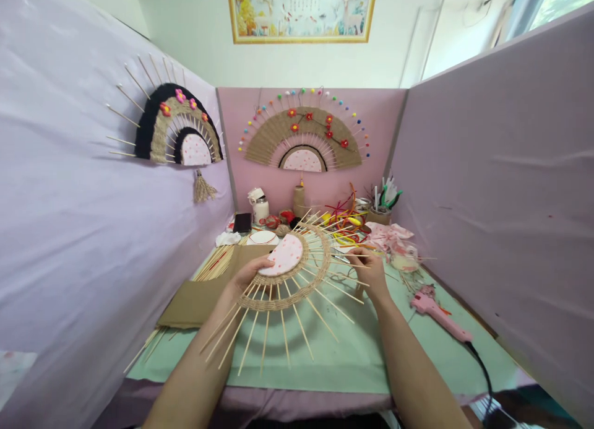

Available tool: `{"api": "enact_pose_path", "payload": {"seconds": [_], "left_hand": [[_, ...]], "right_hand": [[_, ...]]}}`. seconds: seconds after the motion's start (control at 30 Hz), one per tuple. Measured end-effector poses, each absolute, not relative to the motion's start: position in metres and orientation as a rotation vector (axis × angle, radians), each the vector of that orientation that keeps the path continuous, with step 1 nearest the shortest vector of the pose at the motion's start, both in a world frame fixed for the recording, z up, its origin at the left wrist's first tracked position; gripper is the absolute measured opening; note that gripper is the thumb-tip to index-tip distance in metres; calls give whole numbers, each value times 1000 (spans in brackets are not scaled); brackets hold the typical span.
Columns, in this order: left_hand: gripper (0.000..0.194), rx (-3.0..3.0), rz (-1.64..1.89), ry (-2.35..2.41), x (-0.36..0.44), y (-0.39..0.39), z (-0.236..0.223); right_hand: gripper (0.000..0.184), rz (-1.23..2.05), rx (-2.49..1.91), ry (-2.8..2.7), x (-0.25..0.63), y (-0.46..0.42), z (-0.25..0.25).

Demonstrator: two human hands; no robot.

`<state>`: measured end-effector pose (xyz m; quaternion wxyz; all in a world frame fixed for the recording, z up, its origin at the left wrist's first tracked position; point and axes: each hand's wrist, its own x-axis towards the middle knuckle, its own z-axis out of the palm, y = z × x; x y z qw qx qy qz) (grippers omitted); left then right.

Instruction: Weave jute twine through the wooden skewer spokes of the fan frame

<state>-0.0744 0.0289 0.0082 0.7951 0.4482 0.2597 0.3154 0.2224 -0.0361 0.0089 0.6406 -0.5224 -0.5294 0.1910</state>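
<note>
My left hand [250, 274] grips a half-round woven fan [318, 280] by its white centre dotted with pink, thumb on top and fingers underneath. Thin wooden sticks radiate from that centre, and bands of tan twine are woven around them. At the fan's right edge, my right hand [370, 274] is closed in a pinch beside the stick ends. A loose length of twine [342, 277] loops near its fingers and appears to run into them. The fan is tilted above the green tabletop.
A pink glue gun [440, 317] with a black cord lies at right. Brown cardboard [190, 305] and thin sticks lie at left. Behind are a phone [242, 223], a white bottle [260, 210], a twine spool [299, 200] and colourful pipe cleaners [355, 234]. Finished fans [301, 129] hang on the partitions.
</note>
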Motion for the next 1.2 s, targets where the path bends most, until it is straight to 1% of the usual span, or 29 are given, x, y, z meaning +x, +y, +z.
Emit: {"api": "enact_pose_path", "payload": {"seconds": [0.13, 0.33, 0.5, 0.6, 0.7, 0.87, 1.2], "left_hand": [[51, 966, 627, 536, -64, 20, 9], [54, 940, 631, 516, -55, 12, 14], [49, 930, 646, 522, -57, 12, 18], [49, 932, 683, 520, -59, 14, 18], [49, 923, 697, 522, -60, 15, 16], [48, 907, 694, 551, -61, 16, 17], [53, 893, 726, 621, -63, 15, 21]], "right_hand": [[31, 477, -1203, -1218, 215, -35, 9], [34, 434, -1224, -1168, 222, -30, 4], [32, 393, -1236, -1156, 226, -30, 2], [33, 364, -1219, -1125, 226, -34, 7], [32, 314, -1220, -1074, 227, -38, 11], [25, 283, -1223, -1056, 233, -41, 12], [21, -95, -1251, -1202, 248, -36, 5]]}}
